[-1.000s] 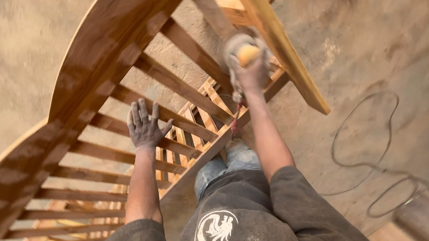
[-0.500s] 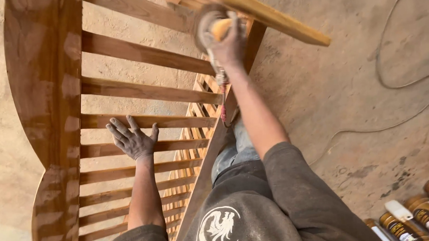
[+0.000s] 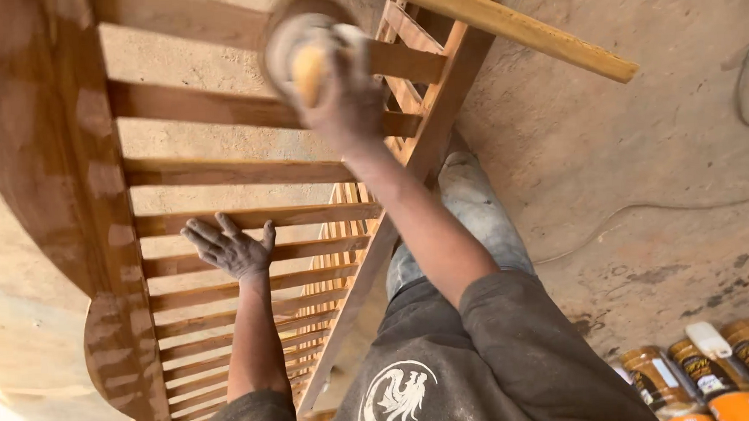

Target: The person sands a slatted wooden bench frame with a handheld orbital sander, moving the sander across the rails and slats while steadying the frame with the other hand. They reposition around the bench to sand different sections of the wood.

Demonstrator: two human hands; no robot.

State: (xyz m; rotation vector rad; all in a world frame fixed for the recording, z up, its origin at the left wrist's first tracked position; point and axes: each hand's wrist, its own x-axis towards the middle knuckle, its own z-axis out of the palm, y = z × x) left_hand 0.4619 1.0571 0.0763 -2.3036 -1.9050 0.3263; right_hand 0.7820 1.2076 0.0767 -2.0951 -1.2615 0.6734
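Fingers [image 3: 209,236] of your left hand [image 3: 231,252] are spread wide and flat, dusty grey, pressing on a slat [image 3: 306,215] of the wooden bench [image 3: 92,191] at about eight o'clock from the middle of the view. They hold nothing; the palm simply rests on the wood.

Your right hand [image 3: 347,101] is at twelve o'clock, wrapped around a round sander [image 3: 298,48] with a yellowish top. It is blurred, so you cannot count the fingers or see how tightly they close, but the hand sits over the tool and grips it. The sander's pad meets the upper slats near the bench's side rail [image 3: 437,105]; the exact contact spot is hidden under the tool and your hand.

The bench fills the left half, its curved top rail at nine o'clock and cut off at the left and bottom edges. A loose pale wooden strip [image 3: 510,24] crosses at one o'clock, its upper end running out of view. Your trouser leg [image 3: 477,205] shows beyond the right forearm; the foot is hidden by the bench frame.

A thin cable [image 3: 665,208] lies on the dusty floor at three o'clock, its ends out of view. At five o'clock, several brown jars [image 3: 657,379] with orange lids stand in a row, cut off by the corner.
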